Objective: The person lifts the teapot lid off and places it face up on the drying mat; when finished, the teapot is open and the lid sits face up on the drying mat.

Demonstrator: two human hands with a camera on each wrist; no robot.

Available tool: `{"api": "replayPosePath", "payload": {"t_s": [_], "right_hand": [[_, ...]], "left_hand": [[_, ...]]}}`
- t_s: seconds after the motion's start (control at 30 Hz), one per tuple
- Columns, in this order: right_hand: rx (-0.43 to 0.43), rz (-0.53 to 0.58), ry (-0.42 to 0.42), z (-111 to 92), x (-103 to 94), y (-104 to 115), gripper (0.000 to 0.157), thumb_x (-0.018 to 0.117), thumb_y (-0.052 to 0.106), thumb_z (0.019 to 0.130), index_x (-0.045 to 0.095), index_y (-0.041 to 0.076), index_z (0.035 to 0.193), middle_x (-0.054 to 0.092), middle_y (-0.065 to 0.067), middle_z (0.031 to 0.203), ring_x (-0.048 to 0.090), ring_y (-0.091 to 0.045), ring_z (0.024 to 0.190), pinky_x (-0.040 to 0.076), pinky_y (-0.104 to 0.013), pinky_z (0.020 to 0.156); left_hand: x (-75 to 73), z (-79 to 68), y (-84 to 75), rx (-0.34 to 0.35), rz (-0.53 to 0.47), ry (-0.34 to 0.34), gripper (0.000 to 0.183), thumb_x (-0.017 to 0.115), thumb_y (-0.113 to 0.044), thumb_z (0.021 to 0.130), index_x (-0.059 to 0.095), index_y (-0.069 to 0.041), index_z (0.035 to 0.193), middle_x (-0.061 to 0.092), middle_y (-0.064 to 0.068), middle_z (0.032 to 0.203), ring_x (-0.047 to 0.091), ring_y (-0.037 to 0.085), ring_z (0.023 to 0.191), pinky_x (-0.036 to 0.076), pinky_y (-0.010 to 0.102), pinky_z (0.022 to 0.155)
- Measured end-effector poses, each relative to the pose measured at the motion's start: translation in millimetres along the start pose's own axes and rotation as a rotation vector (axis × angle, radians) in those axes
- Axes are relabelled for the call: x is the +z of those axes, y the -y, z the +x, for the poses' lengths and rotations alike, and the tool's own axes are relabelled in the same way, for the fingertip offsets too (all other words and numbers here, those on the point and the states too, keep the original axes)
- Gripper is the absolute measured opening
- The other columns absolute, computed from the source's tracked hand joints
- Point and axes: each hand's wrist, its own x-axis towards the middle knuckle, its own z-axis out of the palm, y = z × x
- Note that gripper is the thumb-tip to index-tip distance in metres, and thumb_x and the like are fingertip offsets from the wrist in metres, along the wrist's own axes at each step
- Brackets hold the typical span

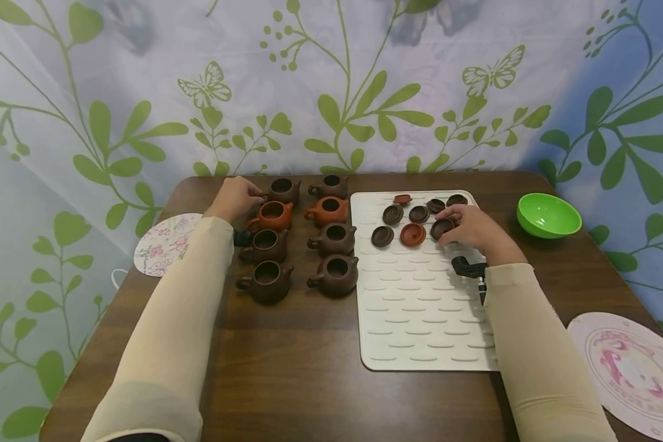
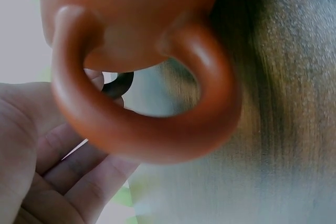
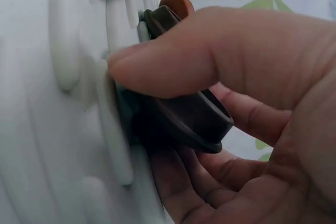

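My left hand (image 1: pixel 233 197) is at the back left, its fingertips pinching the handle of a small dark brown teapot (image 1: pixel 283 190) with no lid on it. In the left wrist view, the handle of an orange clay teapot (image 2: pixel 152 135) fills the foreground. Behind it, my fingers meet a dark handle (image 2: pixel 122 84), partly hidden. My right hand (image 1: pixel 477 230) pinches a dark brown teapot lid (image 1: pixel 443 229) over the white ridged mat (image 1: pixel 420 331). The right wrist view shows that lid (image 3: pixel 197 119) tilted between thumb and fingers, close against the mat.
Several lidless teapots (image 1: pixel 337 276) stand in two columns left of the mat. Other lids lie on the mat's far part, including an orange lid (image 1: pixel 412 234). A green bowl (image 1: pixel 549 216) is at right. Round mats lie at the left (image 1: pixel 166 245) and right edges (image 1: pixel 635 374).
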Motion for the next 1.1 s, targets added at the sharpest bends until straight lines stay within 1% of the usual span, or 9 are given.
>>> {"api": "replayPosePath", "payload": {"t_s": [0.1,0.3,0.5,0.7,0.8,0.93,1.0,1.1], "right_hand": [[0.026,0.011,0.010,-1,-0.3,0,0.064,0.087,0.010,0.086,0.056,0.002,0.142,0.042,-0.034,0.153,0.047,-0.047,0.130,0.039,-0.061,0.105],[0.049,0.009,0.038,-4,-1.5,-2,0.070,0.087,0.014,0.088,0.052,0.003,0.147,0.037,-0.034,0.155,0.043,-0.050,0.132,0.037,-0.065,0.105],[0.029,-0.002,0.039,-5,-2.5,-2,0.070,0.087,0.013,0.087,0.051,0.002,0.146,0.037,-0.035,0.155,0.040,-0.052,0.136,0.037,-0.066,0.105],[0.000,-0.050,0.028,-5,-2.7,-2,0.070,0.088,0.012,0.086,0.052,0.000,0.144,0.041,-0.036,0.151,0.045,-0.051,0.130,0.039,-0.065,0.103],[-0.014,-0.083,0.020,-5,-2.5,1,0.070,0.089,0.011,0.085,0.052,0.000,0.143,0.043,-0.037,0.148,0.048,-0.051,0.127,0.040,-0.065,0.102],[-0.013,-0.138,0.011,-8,-3.5,6,0.073,0.089,0.015,0.086,0.050,-0.002,0.144,0.046,-0.036,0.145,0.048,-0.051,0.127,0.041,-0.065,0.101],[0.001,-0.167,0.006,-12,-6.2,10,0.077,0.089,0.020,0.086,0.046,-0.004,0.145,0.048,-0.034,0.143,0.048,-0.052,0.126,0.041,-0.065,0.101],[0.027,-0.212,-0.005,-19,-14.9,18,0.081,0.086,0.031,0.090,0.041,-0.007,0.147,0.048,-0.033,0.141,0.049,-0.052,0.125,0.042,-0.066,0.099]], "left_hand": [[-0.5,0.6,-0.8,0.011,0.008,0.001,0.023,0.073,-0.012,0.102,0.079,0.003,0.118,0.074,0.021,0.117,0.062,0.042,0.121,0.050,0.054,0.100],[0.8,0.7,-1.3,0.015,0.010,0.012,0.024,0.073,-0.012,0.101,0.078,0.004,0.118,0.074,0.020,0.117,0.062,0.042,0.122,0.049,0.054,0.101],[1.4,2.0,-1.7,0.024,0.010,-0.001,0.023,0.074,-0.013,0.101,0.079,0.003,0.116,0.075,0.020,0.115,0.062,0.042,0.120,0.049,0.054,0.101],[1.3,3.2,-3.3,0.034,0.020,-0.002,0.023,0.075,-0.012,0.100,0.078,0.004,0.117,0.075,0.020,0.116,0.063,0.041,0.119,0.049,0.053,0.101],[-0.6,2.2,-2.2,0.044,0.014,0.008,0.025,0.075,-0.013,0.100,0.078,0.004,0.118,0.075,0.020,0.116,0.064,0.041,0.118,0.050,0.053,0.099],[-11.8,-3.2,7.6,0.048,0.004,0.034,0.029,0.074,-0.017,0.101,0.076,0.004,0.121,0.073,0.022,0.119,0.065,0.042,0.116,0.050,0.056,0.098],[-22.4,-7.5,14.0,0.039,0.003,0.049,0.032,0.072,-0.018,0.102,0.075,0.005,0.124,0.072,0.024,0.121,0.065,0.043,0.115,0.050,0.059,0.097],[-42.1,-14.6,22.4,0.020,0.022,0.064,0.037,0.070,-0.023,0.104,0.072,0.006,0.127,0.069,0.027,0.126,0.064,0.045,0.115,0.050,0.061,0.096]]}}
